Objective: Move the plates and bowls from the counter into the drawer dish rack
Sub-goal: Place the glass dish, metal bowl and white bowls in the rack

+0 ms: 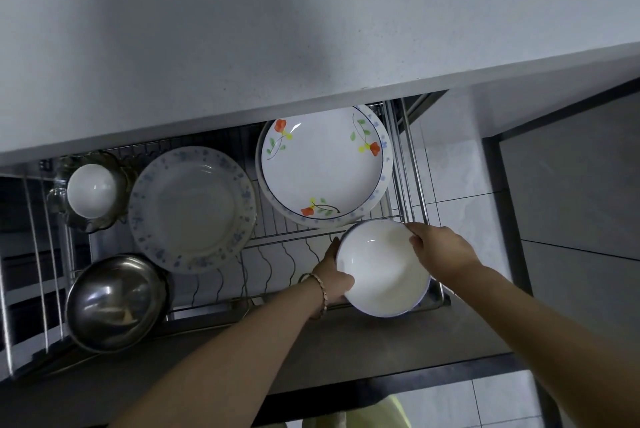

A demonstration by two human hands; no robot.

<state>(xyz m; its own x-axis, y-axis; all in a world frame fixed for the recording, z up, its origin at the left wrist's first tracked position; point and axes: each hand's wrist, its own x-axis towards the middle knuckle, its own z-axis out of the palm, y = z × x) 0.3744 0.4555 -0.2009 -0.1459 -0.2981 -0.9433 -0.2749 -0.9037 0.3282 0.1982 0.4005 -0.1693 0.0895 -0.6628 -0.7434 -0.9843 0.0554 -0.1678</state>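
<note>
Drawer rack point(277, 254): blue-rimmed white bowl point(384, 268)

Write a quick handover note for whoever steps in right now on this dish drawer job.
Left hand and right hand both grip the white bowl, held over the front right corner of the drawer rack.
Already in the rack: flowered plate on a stack at back right, blue-patterned plate in the middle, small white bowl at back left, steel bowl at front left.
The visible counter holds no dishes.
Left: set this bowl down, let go.
</note>
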